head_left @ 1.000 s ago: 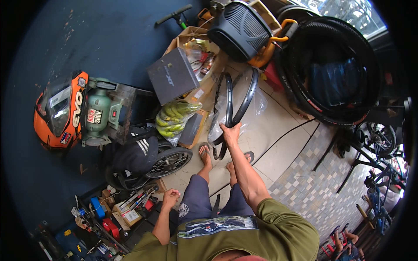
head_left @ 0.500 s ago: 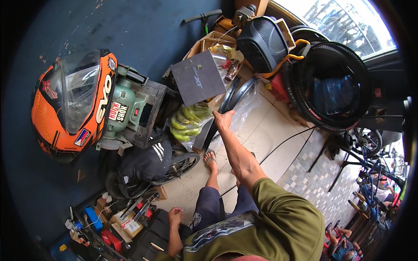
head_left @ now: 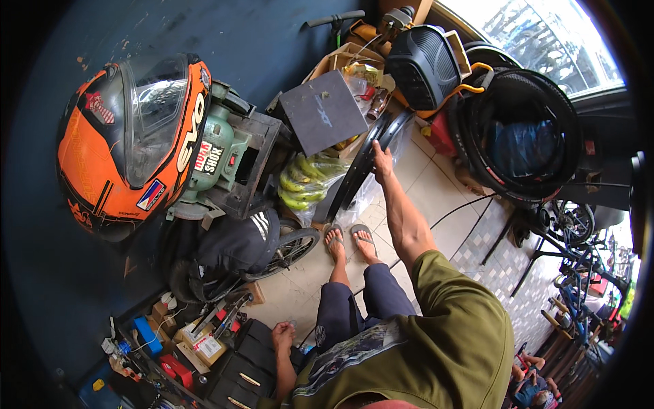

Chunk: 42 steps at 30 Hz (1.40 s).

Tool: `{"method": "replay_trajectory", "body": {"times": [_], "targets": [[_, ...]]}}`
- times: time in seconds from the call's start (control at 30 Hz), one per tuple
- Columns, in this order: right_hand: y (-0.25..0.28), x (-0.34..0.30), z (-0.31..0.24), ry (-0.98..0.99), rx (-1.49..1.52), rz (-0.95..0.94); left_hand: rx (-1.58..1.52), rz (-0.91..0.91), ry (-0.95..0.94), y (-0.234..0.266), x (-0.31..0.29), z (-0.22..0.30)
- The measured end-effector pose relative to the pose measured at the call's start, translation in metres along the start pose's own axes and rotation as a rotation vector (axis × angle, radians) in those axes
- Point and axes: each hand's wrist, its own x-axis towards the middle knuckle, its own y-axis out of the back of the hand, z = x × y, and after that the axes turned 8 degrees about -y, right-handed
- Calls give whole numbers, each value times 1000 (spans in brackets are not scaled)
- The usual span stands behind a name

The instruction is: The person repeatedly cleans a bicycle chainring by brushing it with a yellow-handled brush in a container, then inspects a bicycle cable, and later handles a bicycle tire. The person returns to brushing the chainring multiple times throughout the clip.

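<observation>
My right hand (head_left: 382, 161) reaches forward and grips a black bicycle rim (head_left: 360, 163) that stands upright on the tiled floor beside clear plastic wrapping. My left hand (head_left: 282, 335) hangs low by my left side, fingers curled, above a black toolbox (head_left: 240, 371); I cannot tell if it holds anything. My feet in flip-flops (head_left: 351, 240) stand just behind the rim.
An orange helmet (head_left: 129, 140) sits on a green bench grinder (head_left: 221, 158) at left. A bunch of bananas (head_left: 303, 184), a dark box (head_left: 323, 112), a black bag (head_left: 228, 245), a small wheel (head_left: 289, 249), stacked tyres (head_left: 524, 133) and tools (head_left: 177, 347) crowd the floor.
My view has shifted closer to the left, making the helmet and grinder larger. My right hand stays on the rim, and my left hand has dropped lower toward the toolbox.
</observation>
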Motion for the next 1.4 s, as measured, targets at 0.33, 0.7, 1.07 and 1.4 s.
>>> {"method": "replay_trajectory", "body": {"times": [0.33, 0.7, 1.07, 1.4], "targets": [[5, 6, 14, 212, 247, -154, -49, 34, 46, -22, -28, -22], [20, 45, 1, 276, -26, -80, 34, 40, 53, -28, -44, -24], [22, 13, -15, 22, -315, 131, -54, 71, 38, -45, -57, -22], [92, -52, 65, -66, -582, 70, -163, 191, -182, -49, -85, -51]]}}
